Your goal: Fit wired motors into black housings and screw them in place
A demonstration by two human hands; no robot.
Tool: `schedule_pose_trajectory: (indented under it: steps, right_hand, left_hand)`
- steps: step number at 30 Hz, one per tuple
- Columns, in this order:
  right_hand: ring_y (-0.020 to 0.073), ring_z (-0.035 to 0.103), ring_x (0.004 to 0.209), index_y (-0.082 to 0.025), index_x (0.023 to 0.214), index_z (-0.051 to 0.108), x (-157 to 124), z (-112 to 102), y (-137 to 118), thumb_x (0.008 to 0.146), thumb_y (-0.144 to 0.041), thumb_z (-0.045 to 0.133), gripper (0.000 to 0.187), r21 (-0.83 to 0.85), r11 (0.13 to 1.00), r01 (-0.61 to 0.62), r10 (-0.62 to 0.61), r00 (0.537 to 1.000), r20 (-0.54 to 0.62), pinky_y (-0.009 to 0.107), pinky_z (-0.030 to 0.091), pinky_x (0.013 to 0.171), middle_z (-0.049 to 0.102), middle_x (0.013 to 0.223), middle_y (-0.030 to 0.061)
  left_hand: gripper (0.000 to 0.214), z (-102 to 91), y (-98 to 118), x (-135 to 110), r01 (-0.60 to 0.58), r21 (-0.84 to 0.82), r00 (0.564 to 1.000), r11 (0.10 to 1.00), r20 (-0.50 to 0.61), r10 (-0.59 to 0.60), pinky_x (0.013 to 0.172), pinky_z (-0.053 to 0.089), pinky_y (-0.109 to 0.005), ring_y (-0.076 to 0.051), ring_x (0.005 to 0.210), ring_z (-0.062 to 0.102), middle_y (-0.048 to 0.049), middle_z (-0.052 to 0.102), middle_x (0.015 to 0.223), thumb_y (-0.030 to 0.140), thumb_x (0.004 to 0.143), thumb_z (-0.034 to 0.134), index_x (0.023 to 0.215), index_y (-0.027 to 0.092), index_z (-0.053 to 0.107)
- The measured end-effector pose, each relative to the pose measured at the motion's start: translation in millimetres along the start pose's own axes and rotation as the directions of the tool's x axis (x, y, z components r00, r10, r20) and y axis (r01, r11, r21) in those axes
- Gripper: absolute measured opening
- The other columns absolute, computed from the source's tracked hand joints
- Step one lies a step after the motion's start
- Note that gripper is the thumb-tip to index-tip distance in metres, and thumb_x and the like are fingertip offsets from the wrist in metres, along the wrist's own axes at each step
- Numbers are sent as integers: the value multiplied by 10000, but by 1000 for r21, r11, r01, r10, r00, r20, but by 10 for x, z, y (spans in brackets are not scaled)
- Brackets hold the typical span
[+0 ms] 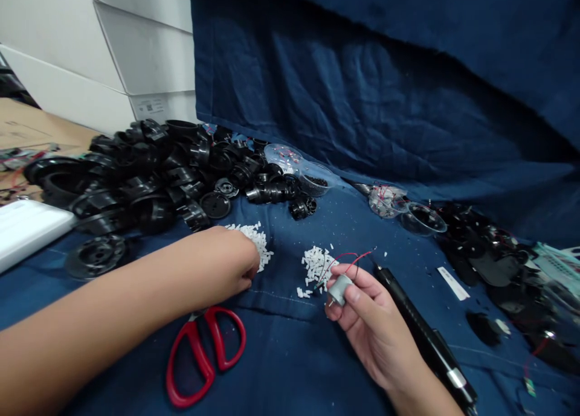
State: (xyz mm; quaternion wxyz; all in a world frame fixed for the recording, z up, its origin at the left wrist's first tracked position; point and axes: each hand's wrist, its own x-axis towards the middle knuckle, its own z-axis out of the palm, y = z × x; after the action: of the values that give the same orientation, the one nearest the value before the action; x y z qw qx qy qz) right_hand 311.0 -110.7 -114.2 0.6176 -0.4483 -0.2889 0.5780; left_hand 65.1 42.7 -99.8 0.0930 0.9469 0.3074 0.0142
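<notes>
My right hand point(369, 316) grips a small silver motor point(339, 289) with thin red wires point(348, 259) trailing up from it. My left hand point(229, 262) reaches forward with its fingers curled down into a pile of small white plastic pieces point(258, 242); what the fingers pinch is hidden. A second pile of white pieces point(315, 265) lies between the two hands, just beyond the motor. Everything rests on a blue cloth point(290, 355).
Red-handled scissors point(203, 349) lie under my left forearm. A black pen-like tool point(421, 328) lies right of my right hand. A heap of black plastic parts point(149, 174) fills the back left. Clear cups point(421, 218) and more dark parts point(498, 259) sit at right.
</notes>
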Motion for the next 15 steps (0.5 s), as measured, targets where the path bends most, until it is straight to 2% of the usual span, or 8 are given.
schedule_pose_trajectory:
  steps: [4, 8, 12, 15]
  right_hand:
    - [97, 687, 691, -238, 1113, 856, -23, 3, -3, 786, -336, 997, 369, -7, 1000, 0, 0, 998, 56, 188, 589, 681, 780, 933, 24]
    - [150, 778, 823, -267, 1153, 846, -39, -13, -2, 817, -300, 973, 361, -29, 999, 27, -25, 997, 74, 265, 657, 834, 799, 961, 25]
    - [197, 812, 907, -274, 1151, 843, -14, -56, -26, 853, -347, 946, 324, -111, 990, 86, -87, 996, -4, 350, 668, 947, 817, 1006, 36]
    - [197, 807, 893, -279, 1126, 846, -22, -105, -73, 833, -412, 957, 340, -241, 960, 144, -178, 976, -128, 316, 662, 899, 817, 1032, 40]
  left_hand:
    - [155, 9, 55, 14, 5, 35, 1000, 999, -14, -5, 565, 367, -346, -215, 547, 593, -33, 696, 633, 181, 728, 697, 601, 267, 716]
    - [122, -11, 152, 7, 13, 78, 998, 997, -60, -8, 632, 448, -370, -236, 613, 633, -55, 705, 687, 179, 739, 702, 632, 234, 681]
    - [88, 45, 267, 2, -10, 85, 996, 996, -91, 18, 628, 458, -392, -283, 661, 663, -77, 707, 709, 136, 730, 720, 696, 206, 679]
    - [104, 132, 373, 11, -115, 33, 987, 993, -111, 118, 627, 455, -389, -275, 698, 657, -57, 681, 723, 137, 772, 738, 724, 207, 678]
